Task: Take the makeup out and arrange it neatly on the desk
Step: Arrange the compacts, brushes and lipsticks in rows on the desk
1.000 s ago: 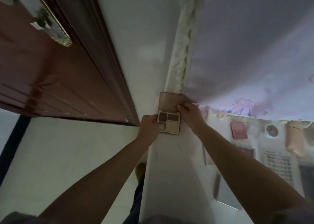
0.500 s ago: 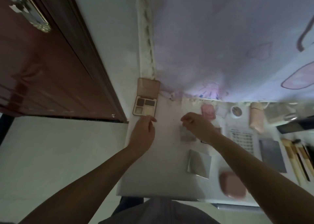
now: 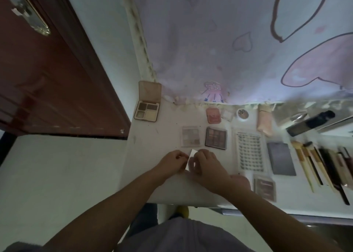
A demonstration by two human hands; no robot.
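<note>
My left hand [image 3: 172, 163] and my right hand [image 3: 205, 165] both grip a small silver compact [image 3: 191, 159] near the front of the white desk [image 3: 150, 137]; its lid edge shows between my fingers. An open four-pan eyeshadow palette [image 3: 147, 106] leans at the desk's back left corner. Behind my hands lie a clear palette [image 3: 190, 136] and a dark palette [image 3: 215, 138]. A pink compact [image 3: 213, 115] sits further back.
To the right lie a lash sheet [image 3: 249, 152], a dark flat case [image 3: 280, 159], several brushes [image 3: 315, 164], a pink tube [image 3: 264, 122] and a round jar [image 3: 242, 114]. A brown door [image 3: 44, 79] stands left. A printed curtain [image 3: 229, 41] hangs behind the desk.
I let go of the open four-pan palette at the back left corner. Both hands drew back toward the front and took hold of the small silver compact. The camera swung right.
</note>
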